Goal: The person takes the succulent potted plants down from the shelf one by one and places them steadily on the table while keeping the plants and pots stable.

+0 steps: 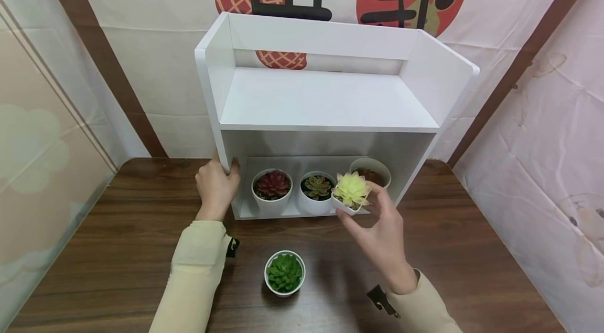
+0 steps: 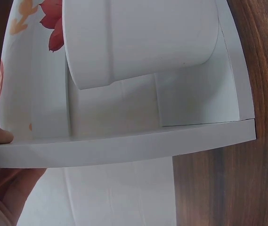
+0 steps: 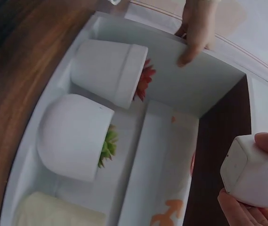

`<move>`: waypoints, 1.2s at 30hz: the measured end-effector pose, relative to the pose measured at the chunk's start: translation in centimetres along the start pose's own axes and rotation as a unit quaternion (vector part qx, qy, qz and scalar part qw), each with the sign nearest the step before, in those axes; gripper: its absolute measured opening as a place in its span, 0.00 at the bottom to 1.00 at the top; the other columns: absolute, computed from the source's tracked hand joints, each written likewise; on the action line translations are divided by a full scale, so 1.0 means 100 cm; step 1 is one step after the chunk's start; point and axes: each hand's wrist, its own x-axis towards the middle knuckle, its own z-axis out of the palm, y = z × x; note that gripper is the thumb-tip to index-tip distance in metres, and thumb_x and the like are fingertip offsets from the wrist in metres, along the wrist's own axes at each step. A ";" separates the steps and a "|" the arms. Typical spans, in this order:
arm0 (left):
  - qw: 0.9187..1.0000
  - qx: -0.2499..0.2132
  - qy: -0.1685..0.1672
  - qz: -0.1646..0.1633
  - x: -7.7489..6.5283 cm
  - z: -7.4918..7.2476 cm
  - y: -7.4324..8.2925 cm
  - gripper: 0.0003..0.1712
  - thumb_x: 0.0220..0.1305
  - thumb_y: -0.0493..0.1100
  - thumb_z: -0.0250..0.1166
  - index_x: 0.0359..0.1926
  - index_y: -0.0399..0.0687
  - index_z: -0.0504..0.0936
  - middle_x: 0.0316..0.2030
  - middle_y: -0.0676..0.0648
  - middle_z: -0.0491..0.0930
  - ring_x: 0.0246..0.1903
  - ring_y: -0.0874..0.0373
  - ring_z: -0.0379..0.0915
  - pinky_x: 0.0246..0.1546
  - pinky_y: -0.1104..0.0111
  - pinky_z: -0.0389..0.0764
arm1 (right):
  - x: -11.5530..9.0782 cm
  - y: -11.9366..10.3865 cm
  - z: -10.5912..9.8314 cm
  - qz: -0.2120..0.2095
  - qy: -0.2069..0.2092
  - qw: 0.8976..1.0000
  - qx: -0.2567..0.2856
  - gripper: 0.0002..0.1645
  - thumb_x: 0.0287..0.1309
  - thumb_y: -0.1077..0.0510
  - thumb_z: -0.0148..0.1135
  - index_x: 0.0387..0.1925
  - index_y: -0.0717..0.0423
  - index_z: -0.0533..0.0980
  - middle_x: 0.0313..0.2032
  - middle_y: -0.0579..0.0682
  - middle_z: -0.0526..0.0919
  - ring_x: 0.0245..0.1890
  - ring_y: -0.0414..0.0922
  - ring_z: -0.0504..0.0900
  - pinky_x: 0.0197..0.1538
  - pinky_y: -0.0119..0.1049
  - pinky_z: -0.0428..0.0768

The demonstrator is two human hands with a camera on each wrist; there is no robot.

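Observation:
My right hand (image 1: pixel 379 233) pinches a small white pot holding a yellow-green succulent (image 1: pixel 351 190), raised before the lower shelf's right part. In the right wrist view the squarish base of this white pot (image 3: pixel 254 172) faces the camera, between thumb and fingers. My left hand (image 1: pixel 217 186) grips the left side panel (image 2: pixel 124 149) of a white two-tier shelf (image 1: pixel 330 128), thumb inside. On the lower tier stand a red succulent in a white pot (image 1: pixel 272 191), a green succulent in a rounded white pot (image 1: pixel 316 193), and a cream pot (image 1: pixel 375 168), partly hidden behind the held plant.
A green succulent in a round white pot (image 1: pixel 284 273) stands on the wooden table (image 1: pixel 118 249) in front of the shelf. The upper tier (image 1: pixel 325 99) holds nothing visible. Behind the shelf hangs a printed cloth (image 1: pixel 155 50), with more cloth on both sides.

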 end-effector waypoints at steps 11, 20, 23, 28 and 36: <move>1.000 -0.003 -0.001 0.005 0.000 0.000 0.000 0.16 0.61 0.40 0.60 0.43 0.28 0.77 0.32 0.26 0.82 0.27 0.28 0.78 0.27 0.41 0.74 | -0.024 0.011 0.011 -0.005 -0.021 1.000 -0.021 0.38 0.33 0.64 0.79 0.52 0.59 0.74 0.49 0.50 0.82 0.47 0.43 0.81 0.50 0.31 0.77; 1.000 -0.001 -0.003 0.009 0.000 0.001 -0.001 0.17 0.62 0.40 0.59 0.43 0.27 0.77 0.32 0.25 0.82 0.27 0.29 0.79 0.27 0.41 0.74 | -0.042 0.018 0.019 0.038 -0.051 0.998 -0.010 0.38 0.32 0.64 0.79 0.51 0.55 0.74 0.48 0.45 0.82 0.46 0.40 0.79 0.45 0.34 0.78; 1.000 -0.001 -0.003 0.010 0.000 0.001 -0.001 0.17 0.62 0.40 0.59 0.43 0.27 0.77 0.32 0.25 0.82 0.27 0.29 0.78 0.26 0.42 0.74 | -0.047 0.020 0.022 0.057 -0.063 0.996 0.009 0.37 0.32 0.65 0.78 0.51 0.55 0.74 0.51 0.45 0.81 0.48 0.39 0.79 0.44 0.33 0.80; 1.000 -0.003 0.000 0.013 0.000 0.001 -0.001 0.17 0.62 0.39 0.59 0.43 0.26 0.77 0.32 0.25 0.82 0.26 0.29 0.79 0.25 0.42 0.74 | -0.054 0.024 0.025 0.073 -0.081 0.994 0.031 0.37 0.31 0.68 0.76 0.50 0.57 0.73 0.49 0.49 0.81 0.46 0.41 0.81 0.43 0.34 0.82; 1.000 -0.008 0.002 0.016 0.001 0.001 0.000 0.17 0.62 0.39 0.59 0.44 0.26 0.77 0.33 0.25 0.82 0.25 0.30 0.79 0.24 0.43 0.74 | -0.063 0.033 0.030 0.080 -0.126 0.989 0.005 0.35 0.32 0.66 0.76 0.48 0.55 0.73 0.42 0.47 0.83 0.40 0.42 0.83 0.42 0.37 0.80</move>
